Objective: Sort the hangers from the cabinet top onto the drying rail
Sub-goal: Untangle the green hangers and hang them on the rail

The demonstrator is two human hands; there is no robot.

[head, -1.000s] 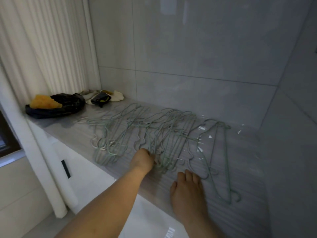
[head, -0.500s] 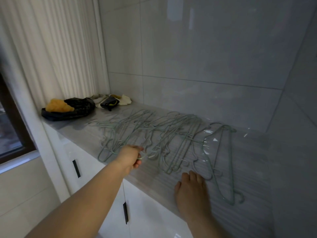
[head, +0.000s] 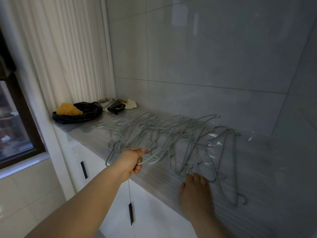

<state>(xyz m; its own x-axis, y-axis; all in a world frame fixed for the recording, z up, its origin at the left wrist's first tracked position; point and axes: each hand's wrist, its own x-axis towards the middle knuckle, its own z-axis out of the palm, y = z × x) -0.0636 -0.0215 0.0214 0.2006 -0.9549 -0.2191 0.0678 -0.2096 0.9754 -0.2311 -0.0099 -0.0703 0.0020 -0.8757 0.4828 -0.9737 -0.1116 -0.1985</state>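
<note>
Head view. The left hand (head: 132, 160) is clamped on one end of a pale green hanger (head: 151, 159), fingers curled round the wire. A second ago this hand was reaching into the pile. It has since drawn back to the front edge of the cabinet top (head: 267, 169), and the gripped end now lies nearer that edge. Judgement: one hanger is being separated from the rest. It is not yet clear of them, since its far part still crosses other wires.

The right hand (head: 195, 194) has not moved. It lies flat on the top with fingers straight, holding nothing, its fingertips at the nearest wire ends. It appears to steady the pile during the pull.

The remaining hangers (head: 163, 134) lie spread and interlocked along the top, so the sort is at an early stage. The drying rail is not in view.

Materials: the hangers are thin coated wire, grey-green, with hooked ends and notched shoulders, and they are prone to snagging one another. The top is grey, with fine ribbed lines and glints like clear film. The white cabinet doors (head: 154, 220) are glossy with black handles. The tiled wall (head: 214, 57) is smooth and reflective.

At the far left end a black bag (head: 85, 112) holds something orange.
</note>
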